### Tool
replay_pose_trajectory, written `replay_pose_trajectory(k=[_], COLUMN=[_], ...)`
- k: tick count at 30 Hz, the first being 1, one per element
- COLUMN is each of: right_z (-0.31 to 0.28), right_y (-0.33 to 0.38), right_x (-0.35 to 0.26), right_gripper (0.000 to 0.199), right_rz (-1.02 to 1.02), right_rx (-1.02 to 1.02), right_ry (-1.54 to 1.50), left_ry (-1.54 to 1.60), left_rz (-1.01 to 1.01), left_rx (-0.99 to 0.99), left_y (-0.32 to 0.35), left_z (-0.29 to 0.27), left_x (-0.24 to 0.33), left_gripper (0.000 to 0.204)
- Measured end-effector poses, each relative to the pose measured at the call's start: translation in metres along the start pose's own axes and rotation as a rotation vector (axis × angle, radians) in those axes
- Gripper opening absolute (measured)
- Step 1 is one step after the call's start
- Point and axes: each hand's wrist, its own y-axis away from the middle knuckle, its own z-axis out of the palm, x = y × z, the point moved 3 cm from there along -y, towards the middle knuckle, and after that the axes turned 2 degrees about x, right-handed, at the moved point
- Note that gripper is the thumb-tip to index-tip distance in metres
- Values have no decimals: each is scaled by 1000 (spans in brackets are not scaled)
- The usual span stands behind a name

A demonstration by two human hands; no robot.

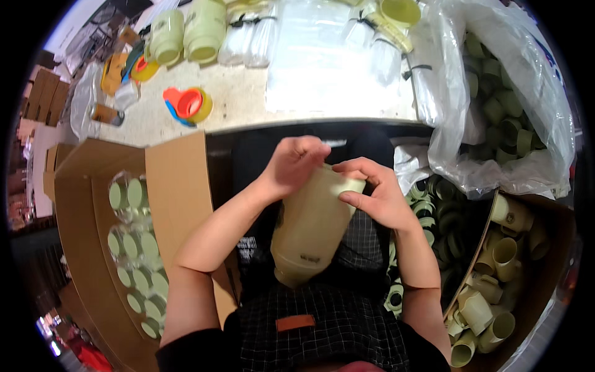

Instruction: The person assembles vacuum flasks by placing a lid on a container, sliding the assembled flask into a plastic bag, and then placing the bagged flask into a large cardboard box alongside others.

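Observation:
A large pale green plastic cup (310, 223) is tilted over my lap, its narrower stepped end toward me and its other end up by my hands. My right hand (378, 195) grips that upper end, the thumb on the near side and the fingers over the top. At the cup's upper left edge is my left hand (297, 164), slightly blurred, its fingers bent and partly hidden. Whether it holds a small part there cannot be made out. Small dark print shows near the cup's lower end.
On the worktable (242, 102) stand pale green jugs (204, 31), bundled clear bags (257, 40) and red-and-yellow tape rolls (192, 104). A carton (180, 192) at left holds green-topped pieces. At right are a plastic-lined bin of green parts (508, 111), black-and-green lids (424, 211) and a box of jugs (477, 310).

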Motion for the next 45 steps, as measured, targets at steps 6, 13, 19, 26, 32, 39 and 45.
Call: replay_pose_trajectory(k=[6,13,19,26,32,39,45], right_z=[12,44,37,8,-105,-422,-503], right_y=[22,18,26,-20,-11,-73,-112], right_x=[4,0,10,51,61,78,162], right_gripper=[34,39,23,22,29,61,104], right_rz=[44,23,83,-60,-216,125,66], right_rx=[-36,35,109,426,879,1564,1590], right_ry=[76,233,52,-767,256,632,370], left_ry=[-528,-1097,-672,86,-319,-182,210], left_rz=[161,222,-145,-49,-466,-665,-480], left_rx=[66,191,137,76,156,57,393], left_y=[9,19,7,23,55,113,56], left_z=[18,48,-23,-27,-62,-77,-51], left_x=[14,34,-20,-16,-17,-13,-21], left_gripper=[28,31,26,50,21,22,36])
